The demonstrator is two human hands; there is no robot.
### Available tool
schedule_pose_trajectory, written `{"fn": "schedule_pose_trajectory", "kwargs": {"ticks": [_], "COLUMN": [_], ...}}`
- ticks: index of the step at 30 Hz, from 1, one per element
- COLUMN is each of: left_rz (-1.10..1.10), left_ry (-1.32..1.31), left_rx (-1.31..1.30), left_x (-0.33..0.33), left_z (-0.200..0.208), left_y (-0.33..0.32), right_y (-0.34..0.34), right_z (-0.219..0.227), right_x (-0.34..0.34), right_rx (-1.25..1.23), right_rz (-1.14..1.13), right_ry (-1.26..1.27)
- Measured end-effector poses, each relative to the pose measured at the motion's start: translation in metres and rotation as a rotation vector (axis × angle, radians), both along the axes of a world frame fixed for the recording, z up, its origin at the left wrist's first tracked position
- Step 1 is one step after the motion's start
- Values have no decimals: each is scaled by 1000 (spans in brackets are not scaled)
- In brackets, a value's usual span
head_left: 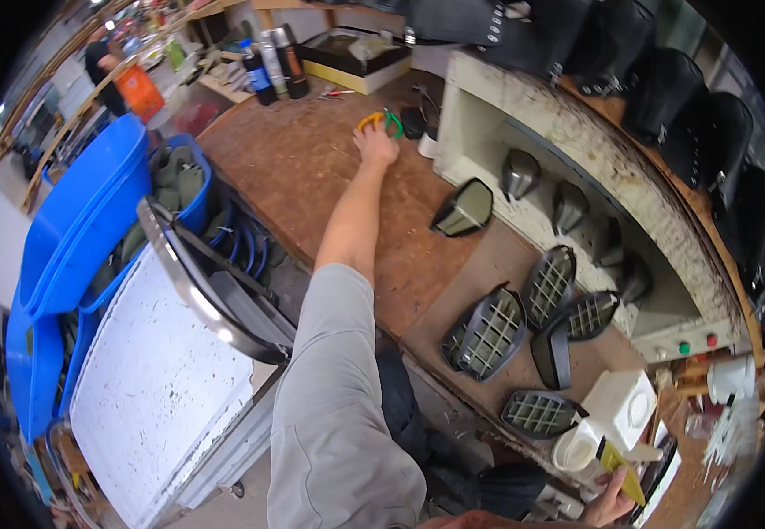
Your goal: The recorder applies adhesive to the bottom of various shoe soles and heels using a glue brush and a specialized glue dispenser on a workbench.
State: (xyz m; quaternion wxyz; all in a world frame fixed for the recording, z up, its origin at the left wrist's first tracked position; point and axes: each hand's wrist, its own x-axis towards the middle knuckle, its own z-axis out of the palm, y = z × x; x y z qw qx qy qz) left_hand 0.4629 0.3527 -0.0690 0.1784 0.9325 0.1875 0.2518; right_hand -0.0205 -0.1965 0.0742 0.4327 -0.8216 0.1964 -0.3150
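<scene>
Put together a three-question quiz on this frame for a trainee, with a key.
1. Multiple choice: which two bright colours show on the item at the left hand?
(a) red and white
(b) yellow and green
(c) blue and pink

2. True or false: the blue tubs are to the left of the brown worktop.

3. Short answer: which hand is at the flat yellow-green piece?

Key: 1. b. 2. True. 3. The right hand.
</scene>
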Motion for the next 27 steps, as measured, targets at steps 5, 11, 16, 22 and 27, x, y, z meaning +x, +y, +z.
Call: {"fn": "schedule_pose_trajectory", "kwargs": {"ticks": [5, 11, 16, 22, 27], "left_rz": [112, -582, -1172, -1288, -1242], "left_ry": [-388, -715, -106, 141, 297], "left_rx": [-220, -689, -393, 217, 187], "left_x": [-26, -225, -389, -411, -412], "left_z": [52, 148, 122, 76, 82], "left_y": [-38, -153, -284, -367, -377], "right_y": [-22, -45, -52, -67, -67], "right_z": [-17, -36, -39, -56, -57], "right_x": [-5, -22, -36, -47, -43], "right_rx": [119, 632, 743, 517, 319], "right_rz": [-6, 72, 60, 163, 234], "right_ry": [-95, -174, -129, 12, 119]}}
